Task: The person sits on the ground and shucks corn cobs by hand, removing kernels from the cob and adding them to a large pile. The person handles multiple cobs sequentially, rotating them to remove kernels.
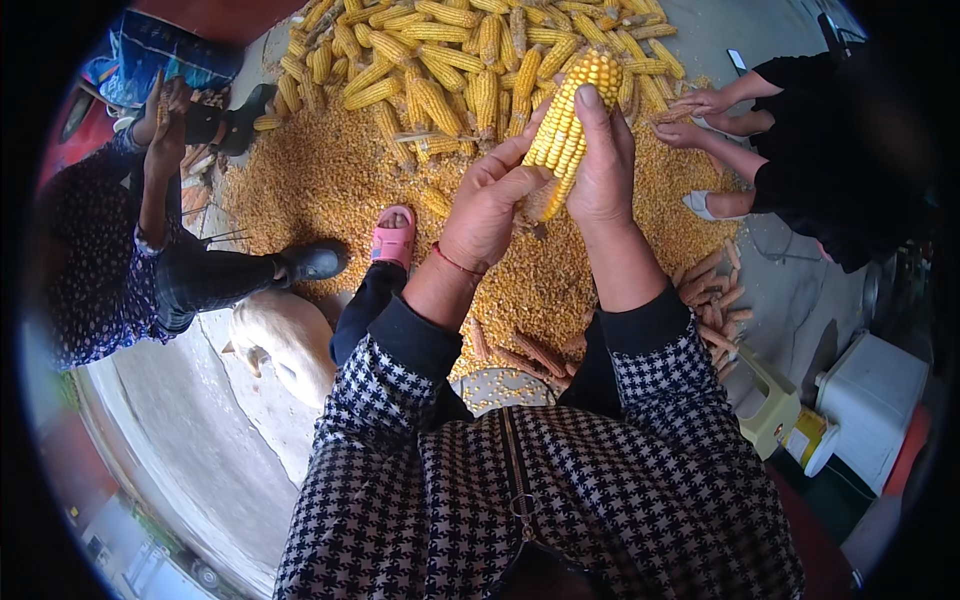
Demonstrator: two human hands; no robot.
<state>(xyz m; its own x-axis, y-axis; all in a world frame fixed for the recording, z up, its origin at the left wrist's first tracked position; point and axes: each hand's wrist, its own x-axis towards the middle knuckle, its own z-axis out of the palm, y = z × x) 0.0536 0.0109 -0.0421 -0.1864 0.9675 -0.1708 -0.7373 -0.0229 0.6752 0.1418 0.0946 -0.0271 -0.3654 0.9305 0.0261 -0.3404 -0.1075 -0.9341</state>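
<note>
Both my hands grip one ear of dried yellow corn (568, 124), held tilted above the pile. My left hand (491, 199) is around its lower left side, with the thumb pressed across the kernels near the lower end. On the right side my right hand (606, 169) holds the ear, its thumb lying along the upper kernels. A bare, pale patch shows at the ear's lower end, where kernels are off. Beneath my hands spreads a thick layer of loose corn kernels (540, 292). Whole corn ears (450, 56) are heaped beyond it.
Stripped cobs (716, 292) lie to the right, and more cobs (536, 352) near my lap. People's hands (165, 120) and hands holding a cob (686, 116) flank the pile. A light-coloured dog (285, 341) rests at left. A phone (737, 61) and a white box (870, 405) are at right.
</note>
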